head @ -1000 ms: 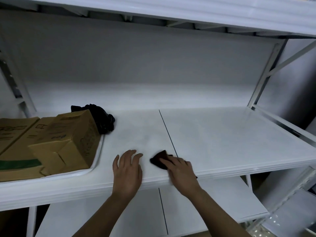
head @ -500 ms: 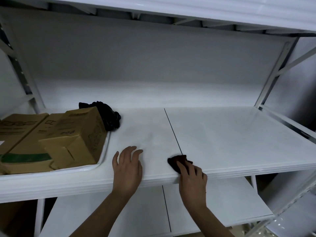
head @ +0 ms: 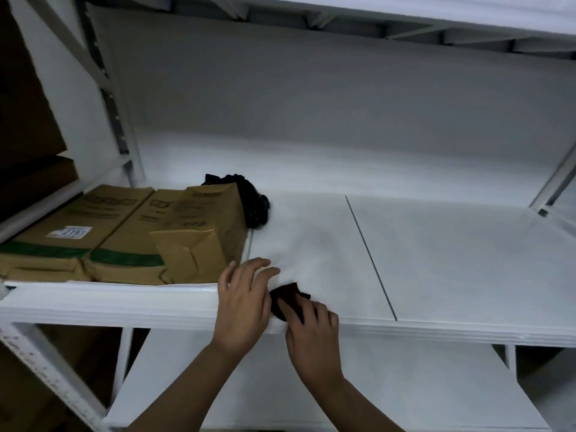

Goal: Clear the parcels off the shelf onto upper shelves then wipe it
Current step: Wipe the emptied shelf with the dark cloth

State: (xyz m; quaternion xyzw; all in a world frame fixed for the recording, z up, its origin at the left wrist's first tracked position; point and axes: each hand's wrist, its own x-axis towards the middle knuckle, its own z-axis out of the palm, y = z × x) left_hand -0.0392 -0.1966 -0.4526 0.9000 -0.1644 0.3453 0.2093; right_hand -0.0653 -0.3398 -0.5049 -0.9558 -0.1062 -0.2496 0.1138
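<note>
A white shelf (head: pixel 452 263) runs across the view with a dark seam down its middle. My right hand (head: pixel 313 332) grips a small dark cloth (head: pixel 288 299) and holds it on the shelf at the front edge. Just left of the cloth, my left hand (head: pixel 243 302) rests on the shelf's front lip with its fingers spread and holds nothing. Brown cardboard parcels (head: pixel 118 235) sit at the left end of the shelf, one smaller box (head: pixel 196 249) tilted against them. A crumpled black bag (head: pixel 254 202) lies behind the boxes.
The parcels sit in a shallow white tray (head: pixel 131 286). A lower white shelf (head: pixel 249 388) lies below my arms. The upper shelf's underside (head: pixel 405 23) spans the top. White uprights stand at left (head: pixel 121 120) and right (head: pixel 558 176).
My right hand has slid the cloth leftwards along the front edge until it is beside my left hand. The view has swung left, showing more of the parcels.
</note>
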